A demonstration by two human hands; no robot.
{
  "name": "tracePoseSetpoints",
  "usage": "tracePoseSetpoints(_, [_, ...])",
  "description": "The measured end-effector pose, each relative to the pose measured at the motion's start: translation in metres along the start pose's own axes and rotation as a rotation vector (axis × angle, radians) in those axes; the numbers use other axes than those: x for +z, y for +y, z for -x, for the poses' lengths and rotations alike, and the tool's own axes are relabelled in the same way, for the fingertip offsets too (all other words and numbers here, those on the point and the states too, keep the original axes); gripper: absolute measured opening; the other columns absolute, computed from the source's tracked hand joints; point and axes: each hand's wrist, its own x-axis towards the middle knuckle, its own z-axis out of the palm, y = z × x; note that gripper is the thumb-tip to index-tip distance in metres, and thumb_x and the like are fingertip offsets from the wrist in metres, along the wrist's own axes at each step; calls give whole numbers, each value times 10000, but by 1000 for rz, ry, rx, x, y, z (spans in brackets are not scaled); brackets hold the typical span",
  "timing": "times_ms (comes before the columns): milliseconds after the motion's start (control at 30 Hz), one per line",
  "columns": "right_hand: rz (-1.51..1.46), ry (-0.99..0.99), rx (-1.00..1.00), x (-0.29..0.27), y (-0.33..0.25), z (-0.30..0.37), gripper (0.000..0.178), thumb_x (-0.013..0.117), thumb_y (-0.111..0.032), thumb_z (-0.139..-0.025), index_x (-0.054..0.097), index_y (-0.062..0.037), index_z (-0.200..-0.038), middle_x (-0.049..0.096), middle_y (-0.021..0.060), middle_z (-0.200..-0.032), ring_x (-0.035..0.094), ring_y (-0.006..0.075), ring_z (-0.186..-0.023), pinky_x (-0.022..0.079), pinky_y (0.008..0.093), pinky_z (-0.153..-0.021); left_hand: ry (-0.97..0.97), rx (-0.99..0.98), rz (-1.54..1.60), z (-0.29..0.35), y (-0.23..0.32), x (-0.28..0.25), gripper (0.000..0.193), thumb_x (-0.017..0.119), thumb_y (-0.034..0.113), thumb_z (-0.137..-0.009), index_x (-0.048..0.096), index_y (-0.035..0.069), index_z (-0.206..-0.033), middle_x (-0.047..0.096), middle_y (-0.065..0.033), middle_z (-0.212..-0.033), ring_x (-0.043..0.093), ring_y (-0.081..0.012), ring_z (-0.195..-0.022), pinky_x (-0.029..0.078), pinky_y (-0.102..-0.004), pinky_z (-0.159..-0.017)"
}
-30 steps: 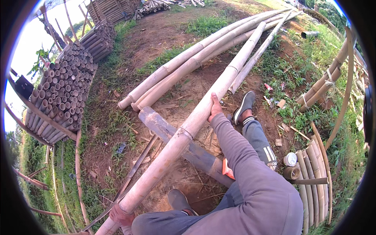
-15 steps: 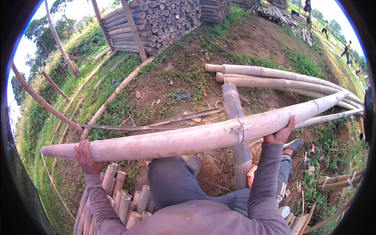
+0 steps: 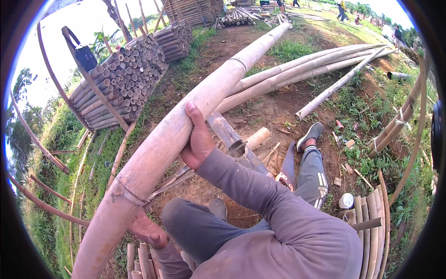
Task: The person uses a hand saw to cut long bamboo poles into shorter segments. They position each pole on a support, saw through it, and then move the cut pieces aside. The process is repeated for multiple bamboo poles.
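Note:
A long, thick bamboo pole (image 3: 172, 135) slants across the view from the lower left up to the far middle. My right hand (image 3: 200, 139) grips its underside about midway, thumb up along the near side. Lower down, my left hand (image 3: 147, 229) lies against the pole beneath a node; its fingertips are hidden behind the bamboo. Under the pole, a dark, thick bamboo support (image 3: 224, 130) runs toward me, with a short pale bamboo piece (image 3: 258, 138) at its side. A saw with a broad blade (image 3: 288, 162) stands by my right leg, its orange-and-white handle toward me.
Several long bamboo poles (image 3: 302, 69) lie at the right. A tall bamboo stack (image 3: 125, 83) stands far left behind slanted posts. Cut lengths (image 3: 145, 260) sit near my left, others (image 3: 369, 223) at lower right beside a white tub (image 3: 346, 201). People (image 3: 342, 10) are in the distance.
The pole has swung from lying nearly crosswise to a steep slant, its far end now pointing away. My right hand has moved left along with it, my left hand lower. The view has turned rightward.

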Motion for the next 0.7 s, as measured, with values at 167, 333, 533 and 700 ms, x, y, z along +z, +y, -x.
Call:
tracePoseSetpoints(167, [-84, -114, 159, 21, 41, 13, 702, 721, -569, -1012, 529, -2, -1377, 663, 155, -1235, 689, 280, -1144, 532, 480, -1091, 259, 83, 201, -77, 48, 101, 1251, 735, 818, -829, 206, 80, -1690, 301, -240, -1724, 361, -458, -1572, 298, -698, -1288])
tracePoseSetpoints(333, [-116, -194, 343, 58, 78, 27, 785, 678, -649, -1010, 514, 1, -1417, 663, 157, -1239, 671, 310, -1208, 491, 515, -1143, 324, 352, 46, -117, 82, 71, 1154, 665, 837, -847, 283, 119, -1666, 368, -250, -1694, 435, -489, -1521, 378, -711, -1243])
tracePoseSetpoints(533, [-62, -366, 533, 69, 113, 24, 912, 550, -799, -997, 408, -101, -1566, 531, 180, -1503, 536, 329, -1416, 377, 655, -1203, 336, 517, -53, -153, 112, 47, 1137, 678, 758, -853, 350, -77, -1552, 536, -386, -1392, 617, -513, -1282, 499, -624, -1157])
tracePoseSetpoints(700, [45, -390, 494, 95, 103, 31, 1021, 447, -879, -980, 387, -68, -1598, 523, 247, -1510, 535, 407, -1421, 428, 660, -1170, 260, 638, -71, -199, 146, 66, 1101, 786, 624, -843, 363, -145, -1507, 535, -382, -1382, 629, -501, -1270, 547, -606, -1116])
